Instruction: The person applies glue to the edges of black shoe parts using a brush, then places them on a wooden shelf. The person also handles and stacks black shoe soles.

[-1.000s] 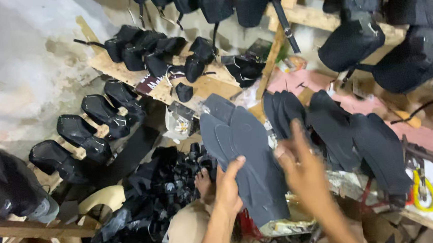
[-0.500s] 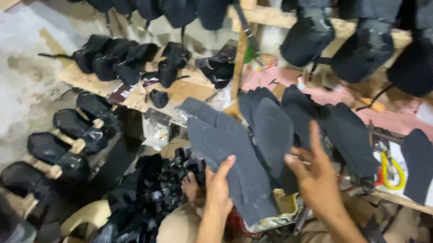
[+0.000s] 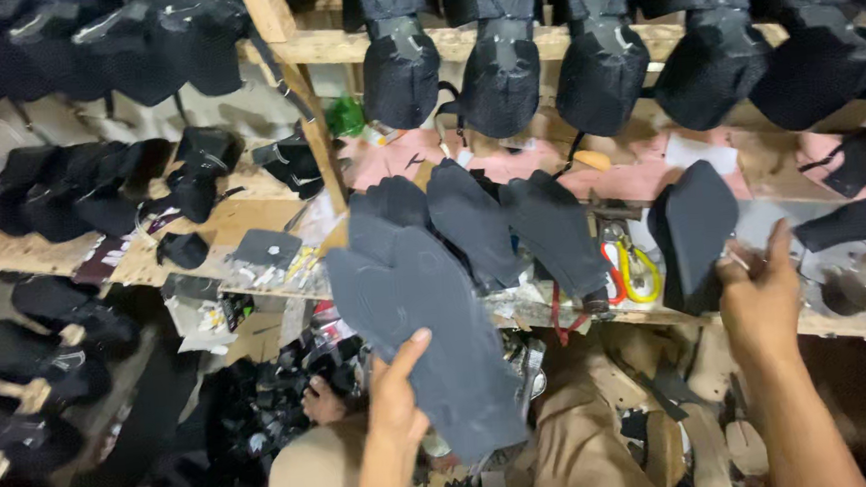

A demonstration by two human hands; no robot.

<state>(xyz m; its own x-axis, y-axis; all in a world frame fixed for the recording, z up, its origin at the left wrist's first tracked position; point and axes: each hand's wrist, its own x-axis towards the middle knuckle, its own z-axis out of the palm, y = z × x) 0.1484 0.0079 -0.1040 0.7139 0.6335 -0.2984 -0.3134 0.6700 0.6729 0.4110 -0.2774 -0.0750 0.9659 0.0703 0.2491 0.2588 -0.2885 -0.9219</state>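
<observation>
Left hand point(image 3: 395, 401) gripping stack of grey sole pieces point(image 3: 428, 324), thumb pressing near face, other fingers hidden behind; stack standing centre-near, tilting. Right hand point(image 3: 760, 299) pinching lone dark sole point(image 3: 698, 232) on bench edge point(image 3: 859, 323), far right. Advisable: keeping stack squared, lifting sole clear of neighbours.
</observation>
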